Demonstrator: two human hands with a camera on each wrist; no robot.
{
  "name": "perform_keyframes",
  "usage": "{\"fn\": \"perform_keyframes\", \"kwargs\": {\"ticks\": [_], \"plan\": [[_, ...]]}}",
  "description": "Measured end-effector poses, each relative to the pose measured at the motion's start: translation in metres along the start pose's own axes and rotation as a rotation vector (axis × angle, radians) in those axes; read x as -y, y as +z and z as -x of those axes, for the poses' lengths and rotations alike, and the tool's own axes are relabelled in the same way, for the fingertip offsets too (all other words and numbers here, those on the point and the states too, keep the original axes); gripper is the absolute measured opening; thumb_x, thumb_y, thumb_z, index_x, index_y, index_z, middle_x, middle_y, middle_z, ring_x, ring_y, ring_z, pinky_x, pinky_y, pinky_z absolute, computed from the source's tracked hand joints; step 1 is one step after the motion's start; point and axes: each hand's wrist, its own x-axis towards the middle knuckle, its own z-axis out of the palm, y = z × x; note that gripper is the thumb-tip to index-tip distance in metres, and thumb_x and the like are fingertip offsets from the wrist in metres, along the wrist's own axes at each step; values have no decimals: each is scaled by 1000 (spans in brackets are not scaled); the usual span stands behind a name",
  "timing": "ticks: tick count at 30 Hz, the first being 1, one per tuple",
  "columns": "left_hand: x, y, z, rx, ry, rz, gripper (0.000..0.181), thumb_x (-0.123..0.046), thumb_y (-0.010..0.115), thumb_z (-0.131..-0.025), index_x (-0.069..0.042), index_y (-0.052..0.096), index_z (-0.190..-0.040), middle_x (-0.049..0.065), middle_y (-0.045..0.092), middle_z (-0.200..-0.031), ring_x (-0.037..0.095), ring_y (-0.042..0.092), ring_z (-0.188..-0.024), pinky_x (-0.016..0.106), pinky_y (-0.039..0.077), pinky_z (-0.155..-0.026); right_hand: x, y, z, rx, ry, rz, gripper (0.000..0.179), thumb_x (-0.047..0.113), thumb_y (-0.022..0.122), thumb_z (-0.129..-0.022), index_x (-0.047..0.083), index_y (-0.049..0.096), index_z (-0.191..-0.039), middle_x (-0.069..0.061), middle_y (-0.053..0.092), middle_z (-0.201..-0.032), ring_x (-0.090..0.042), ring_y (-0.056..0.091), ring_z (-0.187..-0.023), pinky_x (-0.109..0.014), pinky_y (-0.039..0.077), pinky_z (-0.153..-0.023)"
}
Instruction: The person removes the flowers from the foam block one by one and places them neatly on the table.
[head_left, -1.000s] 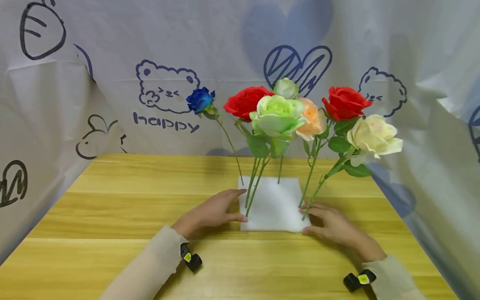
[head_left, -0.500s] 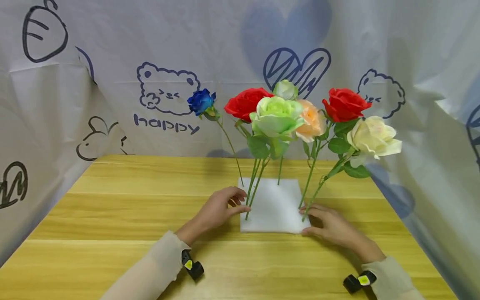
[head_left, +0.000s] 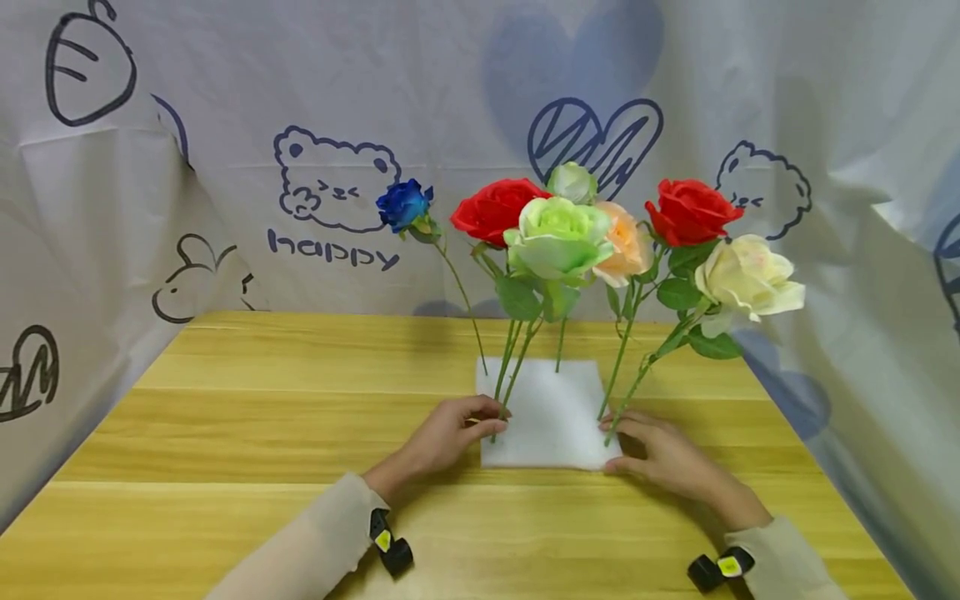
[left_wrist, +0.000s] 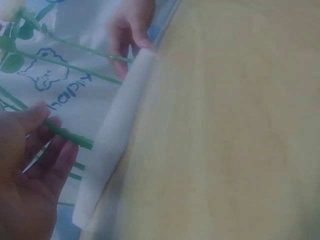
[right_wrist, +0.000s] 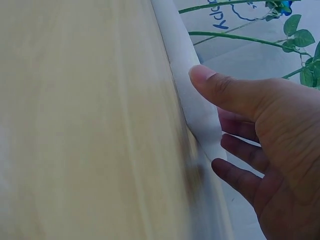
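Note:
A white foam board (head_left: 551,425) lies on the table with several artificial roses standing in it. My left hand (head_left: 457,433) pinches a green stem low down at the board's left front, below the light green rose (head_left: 558,237). In the left wrist view, thumb and fingertips meet round that stem (left_wrist: 70,135) just above the foam. My right hand (head_left: 663,450) holds the board's right front corner, thumb at the front edge and fingers at the side; the right wrist view shows the thumb against the foam (right_wrist: 187,80). A cream rose (head_left: 750,279) leans out over the right hand.
A blue rose (head_left: 405,206) leans left at the back. Red roses (head_left: 498,211), a peach rose (head_left: 622,244) and a pale green bud (head_left: 572,182) fill the cluster. Behind the wooden table (head_left: 262,433) hangs a white sheet (head_left: 450,83) with drawings.
The left hand has moved from the foam's left edge to the front-left stem, its fingers closing round it near the base. The right hand has stayed at the board's corner.

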Motion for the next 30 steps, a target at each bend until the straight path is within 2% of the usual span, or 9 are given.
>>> {"fn": "perform_keyframes", "kwargs": {"ticks": [3, 8, 13, 19, 30], "plan": [[3, 2, 1, -5, 0, 0, 28, -27, 58, -100, -7, 70, -115, -3, 68, -112, 9, 63, -100, 32, 53, -89, 0, 0, 1, 6, 10, -2, 55, 47, 77, -80, 11, 67, -121, -6, 61, -130, -31, 54, -123, -48, 44, -102], [9, 6, 1, -16, 34, 8, 23, -20, 59, -100, -6, 70, -114, 4, 68, -113, 12, 64, -100, 32, 54, -88, 0, 1, 0, 13, 20, -4, 54, 47, 76, -81, 12, 67, -121, -5, 60, -131, -31, 53, -124, -48, 45, -101], [16, 8, 1, -29, 55, 15, 21, -16, 61, -98, -7, 72, -113, 4, 70, -111, 15, 65, -100, 29, 55, -84, 0, 0, 0, 19, 22, -17, 50, 47, 76, -81, 14, 68, -117, -3, 60, -131, -30, 53, -124, -48, 45, -101], [17, 9, 1, -13, 65, 59, 23, -16, 58, -99, -4, 71, -115, 8, 70, -112, 18, 65, -100, 29, 56, -83, 1, -1, 0, 25, 12, -24, 47, 45, 76, -82, 14, 68, -116, -5, 59, -132, -31, 52, -125, -48, 45, -101], [17, 9, 1, -23, 87, 14, 20, -16, 55, -101, -5, 71, -107, 0, 70, -100, 12, 64, -94, 26, 55, -82, 2, -2, 1, 31, -5, -13, 47, 44, 75, -83, 13, 67, -117, -6, 59, -132, -32, 52, -125, -48, 46, -100]]}}
